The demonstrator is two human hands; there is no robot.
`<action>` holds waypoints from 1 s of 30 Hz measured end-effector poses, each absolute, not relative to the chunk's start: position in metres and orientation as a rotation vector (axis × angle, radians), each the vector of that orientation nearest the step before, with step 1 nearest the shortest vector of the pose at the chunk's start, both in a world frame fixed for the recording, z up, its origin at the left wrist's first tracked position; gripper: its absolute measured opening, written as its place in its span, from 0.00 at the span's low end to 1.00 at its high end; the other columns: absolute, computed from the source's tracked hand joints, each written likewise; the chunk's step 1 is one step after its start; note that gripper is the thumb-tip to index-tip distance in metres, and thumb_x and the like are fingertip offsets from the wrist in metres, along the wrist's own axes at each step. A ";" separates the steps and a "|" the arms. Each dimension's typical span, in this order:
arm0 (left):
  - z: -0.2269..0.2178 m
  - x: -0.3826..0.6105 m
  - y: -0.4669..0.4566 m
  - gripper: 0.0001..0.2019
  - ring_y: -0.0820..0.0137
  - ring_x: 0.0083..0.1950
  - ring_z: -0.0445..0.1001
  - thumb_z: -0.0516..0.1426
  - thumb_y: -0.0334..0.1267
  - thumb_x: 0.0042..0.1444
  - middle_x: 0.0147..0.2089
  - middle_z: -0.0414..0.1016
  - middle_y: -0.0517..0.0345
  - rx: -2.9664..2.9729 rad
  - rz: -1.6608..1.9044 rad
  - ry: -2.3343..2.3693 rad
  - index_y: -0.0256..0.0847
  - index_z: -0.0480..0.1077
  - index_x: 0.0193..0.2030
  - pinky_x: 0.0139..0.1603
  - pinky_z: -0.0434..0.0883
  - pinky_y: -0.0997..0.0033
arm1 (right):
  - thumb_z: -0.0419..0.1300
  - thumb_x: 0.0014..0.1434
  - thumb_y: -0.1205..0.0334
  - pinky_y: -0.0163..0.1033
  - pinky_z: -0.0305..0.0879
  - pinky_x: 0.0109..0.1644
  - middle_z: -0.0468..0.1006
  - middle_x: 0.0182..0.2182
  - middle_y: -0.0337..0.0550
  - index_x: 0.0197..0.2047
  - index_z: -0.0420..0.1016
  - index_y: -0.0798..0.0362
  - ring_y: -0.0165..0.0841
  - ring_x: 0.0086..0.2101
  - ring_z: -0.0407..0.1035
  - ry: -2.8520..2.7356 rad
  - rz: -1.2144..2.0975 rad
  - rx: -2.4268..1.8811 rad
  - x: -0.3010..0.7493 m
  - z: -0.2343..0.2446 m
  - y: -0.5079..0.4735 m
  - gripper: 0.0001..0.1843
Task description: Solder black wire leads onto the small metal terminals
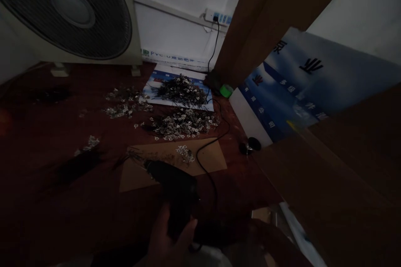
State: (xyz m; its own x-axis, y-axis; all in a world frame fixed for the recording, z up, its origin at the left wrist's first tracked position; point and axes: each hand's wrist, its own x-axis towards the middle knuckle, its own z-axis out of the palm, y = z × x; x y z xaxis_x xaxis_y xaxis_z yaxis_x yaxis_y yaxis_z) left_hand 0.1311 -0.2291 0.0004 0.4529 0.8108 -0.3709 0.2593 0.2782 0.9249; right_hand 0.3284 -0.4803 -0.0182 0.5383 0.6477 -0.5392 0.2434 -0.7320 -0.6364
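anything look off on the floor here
Yes: silvery flakes lie strewn across the dark red floor, spilling off the printed sheet and onto the cardboard, near the black corded tool in the hand.

We grip a black corded tool (173, 192) in our hand (167, 233), just above a piece of cardboard (208, 158) on the red floor (37, 133). A black cord (216, 37) runs down from a power strip (217, 17). Heaps of small silvery bits (184, 125) lie nearby, some on a printed sheet (153, 87), with a fan (72, 12) beyond.
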 end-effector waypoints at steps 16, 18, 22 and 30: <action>-0.017 0.125 -0.237 0.33 0.55 0.40 0.83 0.69 0.65 0.47 0.38 0.83 0.49 1.328 0.490 1.053 0.39 0.75 0.48 0.41 0.82 0.61 | 0.62 0.74 0.53 0.38 0.77 0.36 0.84 0.30 0.41 0.40 0.80 0.56 0.31 0.29 0.79 -0.394 1.012 -1.464 0.453 0.079 -0.272 0.15; -0.016 0.130 -0.238 0.31 0.53 0.42 0.83 0.68 0.62 0.48 0.40 0.83 0.48 1.362 0.482 1.023 0.39 0.76 0.50 0.45 0.83 0.58 | 0.58 0.77 0.56 0.36 0.77 0.36 0.82 0.31 0.38 0.41 0.78 0.56 0.28 0.29 0.77 -0.398 0.948 -1.445 0.486 0.088 -0.241 0.15; -0.023 0.138 -0.245 0.38 0.43 0.59 0.80 0.67 0.60 0.50 0.55 0.82 0.38 1.448 0.496 1.056 0.34 0.74 0.61 0.62 0.78 0.46 | 0.37 0.82 0.60 0.25 0.65 0.35 0.70 0.31 0.30 0.44 0.77 0.66 0.14 0.26 0.69 -0.457 0.950 -1.454 0.527 0.097 -0.196 0.30; -0.041 0.140 -0.260 0.39 0.40 0.69 0.73 0.65 0.54 0.50 0.66 0.76 0.37 1.390 0.371 1.016 0.35 0.71 0.67 0.71 0.71 0.42 | 0.36 0.80 0.40 0.22 0.51 0.20 0.74 0.25 0.30 0.56 0.78 0.68 0.14 0.16 0.60 -0.854 1.457 -1.792 0.506 0.092 -0.205 0.41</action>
